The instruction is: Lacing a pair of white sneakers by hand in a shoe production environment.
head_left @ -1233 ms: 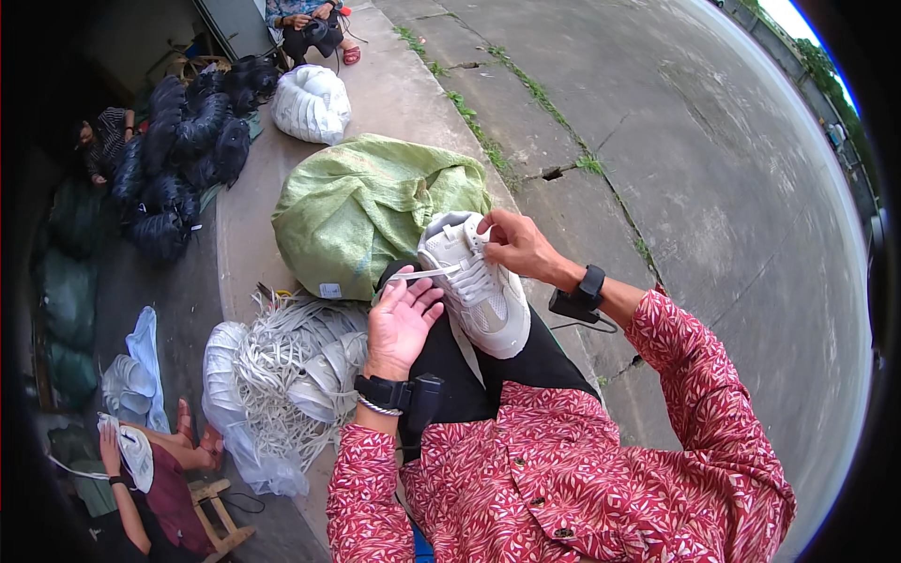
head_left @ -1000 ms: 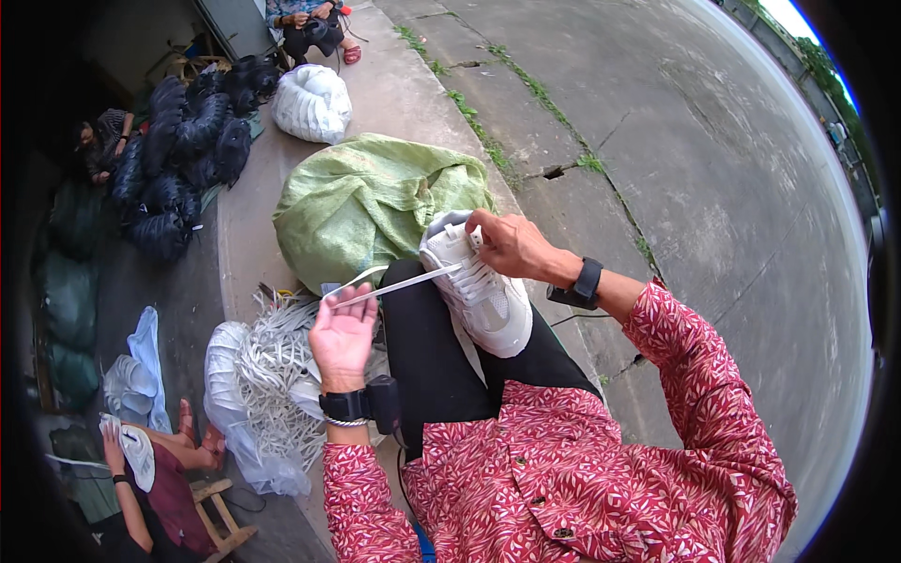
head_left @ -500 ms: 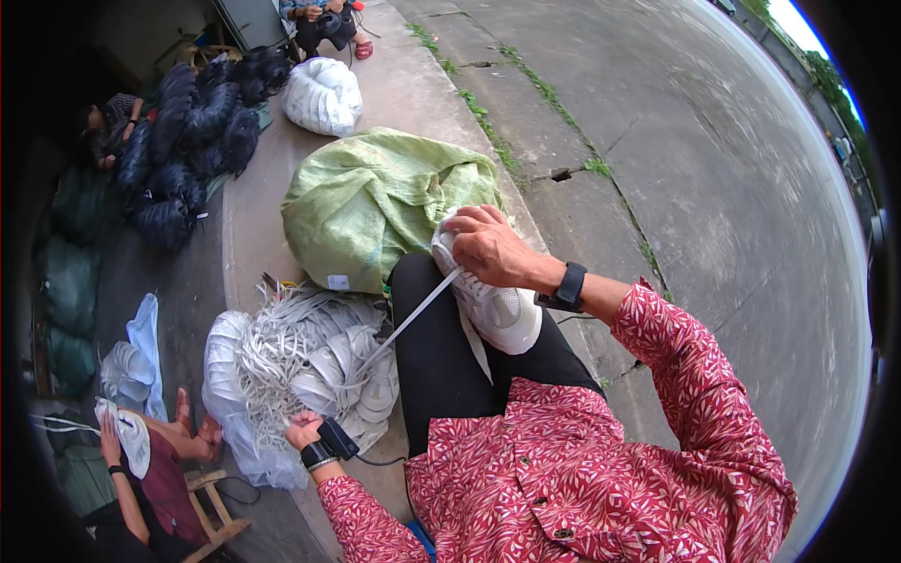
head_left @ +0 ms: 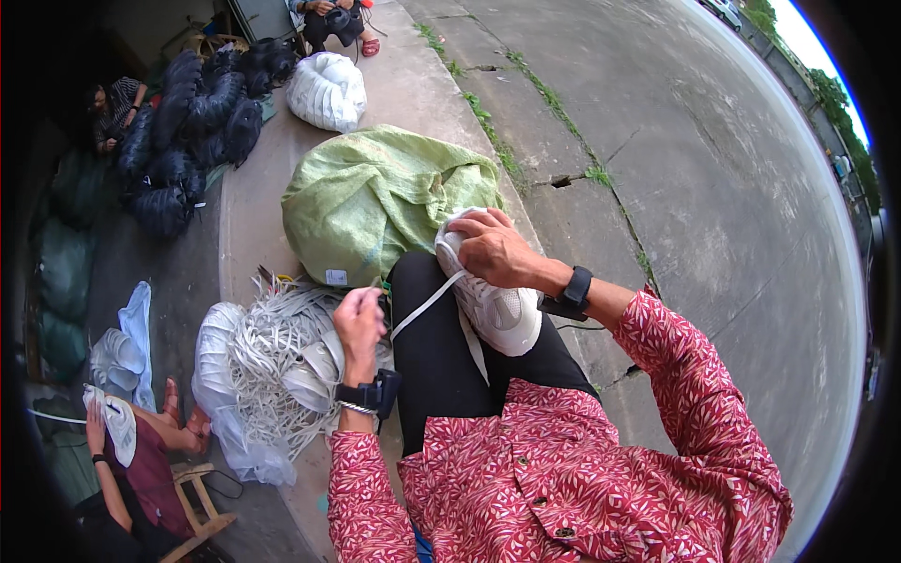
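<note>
Working from the dark left rim, we note a seated co-worker (head_left: 160,488), partly cut off, a hand on a white shoe upper (head_left: 122,432). Next, white laces (head_left: 267,371) heap over a clear bag (head_left: 266,463). Our left hand (head_left: 359,324) hovers beside them, fingers curled, blurred; whether they pinch anything we cannot tell. One loose lace (head_left: 427,306) crosses the thigh to the pale shoe (head_left: 510,324) on our lap. Our right hand (head_left: 497,249) covers its upper part, fingers bent, thumb hidden, pinch unreadable.
</note>
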`<state>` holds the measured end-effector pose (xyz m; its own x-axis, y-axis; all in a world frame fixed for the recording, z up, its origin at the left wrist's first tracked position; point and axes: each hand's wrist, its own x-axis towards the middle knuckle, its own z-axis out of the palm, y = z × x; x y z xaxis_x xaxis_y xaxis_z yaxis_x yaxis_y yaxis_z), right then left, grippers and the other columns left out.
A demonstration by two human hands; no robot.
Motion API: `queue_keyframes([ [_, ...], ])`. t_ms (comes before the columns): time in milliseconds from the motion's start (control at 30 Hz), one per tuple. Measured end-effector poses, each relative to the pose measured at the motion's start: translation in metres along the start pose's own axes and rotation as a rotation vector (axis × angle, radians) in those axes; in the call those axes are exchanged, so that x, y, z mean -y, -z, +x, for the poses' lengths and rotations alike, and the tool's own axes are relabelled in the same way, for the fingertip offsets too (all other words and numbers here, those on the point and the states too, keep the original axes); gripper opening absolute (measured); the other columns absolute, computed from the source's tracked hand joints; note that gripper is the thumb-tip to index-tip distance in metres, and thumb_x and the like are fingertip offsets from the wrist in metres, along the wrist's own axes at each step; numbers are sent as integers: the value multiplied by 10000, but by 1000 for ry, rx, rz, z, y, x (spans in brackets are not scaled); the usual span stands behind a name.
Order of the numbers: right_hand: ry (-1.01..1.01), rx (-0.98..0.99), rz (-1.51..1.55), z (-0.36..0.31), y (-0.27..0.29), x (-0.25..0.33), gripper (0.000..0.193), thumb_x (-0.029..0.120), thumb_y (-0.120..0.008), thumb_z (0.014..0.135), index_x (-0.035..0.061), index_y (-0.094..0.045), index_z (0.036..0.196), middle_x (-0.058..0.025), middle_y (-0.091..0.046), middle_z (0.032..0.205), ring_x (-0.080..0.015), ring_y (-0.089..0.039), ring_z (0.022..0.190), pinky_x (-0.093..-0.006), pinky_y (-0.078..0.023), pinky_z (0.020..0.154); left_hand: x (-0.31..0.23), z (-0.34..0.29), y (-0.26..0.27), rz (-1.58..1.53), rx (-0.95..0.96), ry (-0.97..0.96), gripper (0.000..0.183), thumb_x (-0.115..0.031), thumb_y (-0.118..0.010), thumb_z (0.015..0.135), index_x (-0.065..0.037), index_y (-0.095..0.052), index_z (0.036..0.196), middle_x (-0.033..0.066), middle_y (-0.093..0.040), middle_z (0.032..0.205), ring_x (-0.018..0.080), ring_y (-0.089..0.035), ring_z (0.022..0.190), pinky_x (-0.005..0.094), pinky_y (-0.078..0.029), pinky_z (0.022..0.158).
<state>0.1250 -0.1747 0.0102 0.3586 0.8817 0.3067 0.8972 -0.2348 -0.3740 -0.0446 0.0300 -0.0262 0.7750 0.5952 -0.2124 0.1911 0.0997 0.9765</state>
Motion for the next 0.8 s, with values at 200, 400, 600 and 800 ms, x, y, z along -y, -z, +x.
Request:
queue_keyframes([
  [200,-5,-23,33,2,-2,5,65,111,-626,644,122,-669,692,-77,-542,1190,-260,-432,1166,-424,-286,965,-5,9,-63,406,233,-285,144,-78,-566,851,33,-655,831,18,-593,622,61,-517,491,213,-392,430],
  [400,-8,-68,42,-2,-5,-1,52,109,-619,660,115,-662,687,-82,-540,1188,-265,-426,1171,-429,-277,969,2,9,-75,379,300,-205,178,-135,-610,851,23,-640,774,-17,-551,579,38,-473,496,210,-363,441],
  [600,-11,-89,63,-3,-7,1,43,103,-622,659,107,-658,682,-86,-545,1182,-266,-428,1171,-432,-276,974,5,9,-77,448,235,-285,201,-155,-613,842,17,-635,739,-30,-524,558,39,-449,502,233,-358,446],
  [800,-22,-126,93,-3,-11,2,52,88,-638,646,110,-646,691,-80,-559,1167,-264,-441,1160,-442,-281,973,-4,5,-83,564,174,-334,210,-154,-618,819,14,-616,693,21,-530,531,76,-485,498,281,-387,470],
])
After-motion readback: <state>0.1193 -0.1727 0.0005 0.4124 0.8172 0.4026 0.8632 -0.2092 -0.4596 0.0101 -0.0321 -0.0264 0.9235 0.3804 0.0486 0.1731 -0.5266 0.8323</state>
